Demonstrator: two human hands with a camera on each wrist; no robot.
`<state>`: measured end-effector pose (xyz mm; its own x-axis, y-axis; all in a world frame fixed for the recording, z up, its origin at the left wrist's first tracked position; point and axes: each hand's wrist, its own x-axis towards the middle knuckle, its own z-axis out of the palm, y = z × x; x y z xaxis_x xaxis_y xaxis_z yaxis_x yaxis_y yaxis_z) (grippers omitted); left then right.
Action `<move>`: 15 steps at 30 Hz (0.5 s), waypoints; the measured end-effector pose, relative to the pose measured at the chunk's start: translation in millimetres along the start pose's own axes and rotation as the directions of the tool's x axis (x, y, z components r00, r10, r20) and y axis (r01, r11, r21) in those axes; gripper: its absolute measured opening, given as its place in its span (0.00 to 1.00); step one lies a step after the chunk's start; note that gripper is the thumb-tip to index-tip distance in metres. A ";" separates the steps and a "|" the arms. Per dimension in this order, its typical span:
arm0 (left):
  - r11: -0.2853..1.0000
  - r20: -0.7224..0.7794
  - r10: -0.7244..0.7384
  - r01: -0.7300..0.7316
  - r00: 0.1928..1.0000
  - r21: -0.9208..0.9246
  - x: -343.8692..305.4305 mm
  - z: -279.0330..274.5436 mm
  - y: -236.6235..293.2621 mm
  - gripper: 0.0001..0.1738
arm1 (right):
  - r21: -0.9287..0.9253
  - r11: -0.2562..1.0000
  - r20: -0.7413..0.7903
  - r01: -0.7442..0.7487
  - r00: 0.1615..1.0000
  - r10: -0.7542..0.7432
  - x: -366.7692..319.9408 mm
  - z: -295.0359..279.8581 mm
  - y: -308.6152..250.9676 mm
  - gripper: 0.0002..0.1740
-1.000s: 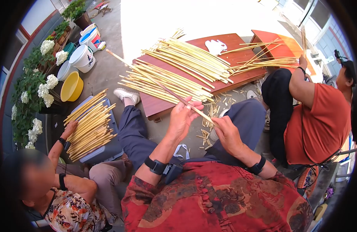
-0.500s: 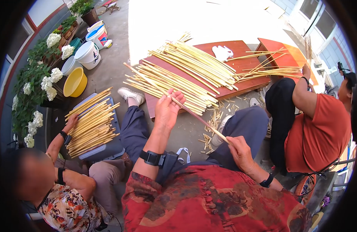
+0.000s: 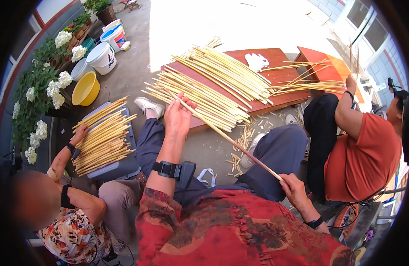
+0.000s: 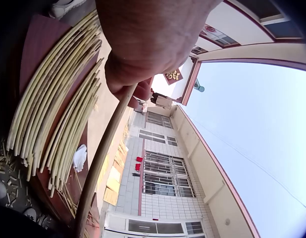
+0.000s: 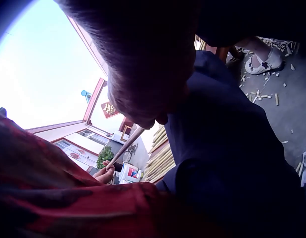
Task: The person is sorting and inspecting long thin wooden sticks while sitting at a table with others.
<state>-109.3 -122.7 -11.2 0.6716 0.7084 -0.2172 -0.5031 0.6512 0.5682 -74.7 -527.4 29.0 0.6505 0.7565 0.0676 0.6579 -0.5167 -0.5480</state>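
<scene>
A long thin peeled stick [image 3: 233, 142], pale with a brownish stretch, slants between the two hands in the head view. Near its far end, the left hand [image 3: 177, 117] holds it palm up between thumb and fingers. The right hand [image 3: 294, 189] pinches its near end, beside the right knee. In the left wrist view the stick [image 4: 100, 166] runs down from the curled left fingers. The right wrist view shows the stick [image 5: 124, 148] leading from the dark right hand [image 5: 148, 94] to the left hand [image 5: 104, 174]. Rows of similar sticks [image 3: 204, 98] lie beyond the left hand.
The sticks lie on a low reddish table [image 3: 277, 56] with a white glove [image 3: 256, 62]. Short cut pieces [image 3: 235, 165] litter the ground. At left, a person's hand [image 3: 81, 132] rests on sticks over a grey-blue bin [image 3: 120, 172]; another person [image 3: 364, 159] sits at right. Buckets [image 3: 101, 57] stand behind.
The hands have moved apart: the left hand went left, the right hand right and down toward the body. The stick slid through the left hand, its near end now farther right.
</scene>
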 end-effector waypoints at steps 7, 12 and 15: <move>0.999 0.086 0.011 -0.009 0.996 -0.032 -5.4 -2.7 -6.2 0.14 | 0.039 0.995 -0.068 -0.094 0.993 0.097 2.3 -3.1 -0.1 0.12; 0.989 0.308 -0.104 0.067 0.946 0.130 -37.7 16.8 -25.1 0.15 | 0.413 0.869 0.191 -0.274 0.959 0.211 28.1 8.3 -21.1 0.12; 0.984 0.317 -0.146 0.105 0.937 0.143 -50.6 21.4 -30.0 0.15 | 0.562 0.673 0.446 -0.481 0.861 0.242 45.7 14.1 -34.7 0.12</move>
<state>-116.6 -183.8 -0.3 0.8753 0.4823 -0.0352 -0.3466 0.6765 0.6498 -73.2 -469.2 39.4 0.5503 0.7055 -0.4466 -0.0833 -0.4859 -0.8701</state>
